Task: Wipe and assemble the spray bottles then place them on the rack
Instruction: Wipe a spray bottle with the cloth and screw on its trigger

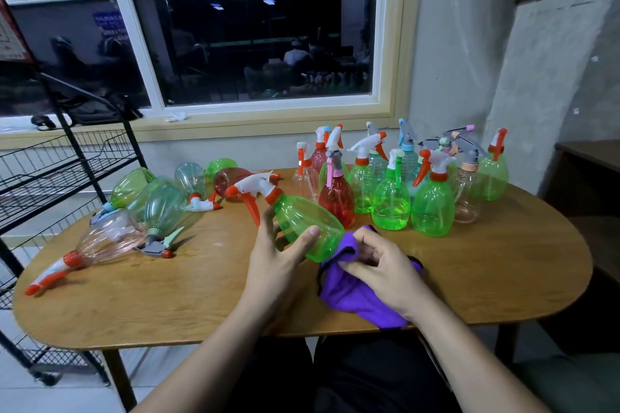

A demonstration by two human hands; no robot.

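My left hand (pixel 280 260) grips a green spray bottle (pixel 307 228) tilted on its side above the wooden table (pixel 188 292), its white and orange sprayer head (pixel 255 193) pointing left. Beside the bottle's base, my right hand (pixel 377 266) holds a purple cloth (pixel 349 298) bunched on the table. Several assembled bottles (pixel 429 204) stand upright at the back right. Several more bottles (pixel 161 204) lie on their sides at the left. A black wire rack (pixel 50 171) stands left of the table.
A window with a cream frame (pixel 255 121) runs behind the table. A dark cabinet (pixel 587 171) stands at the right, close to the table's rounded end. My dark-clothed lap (pixel 335 379) sits under the near edge.
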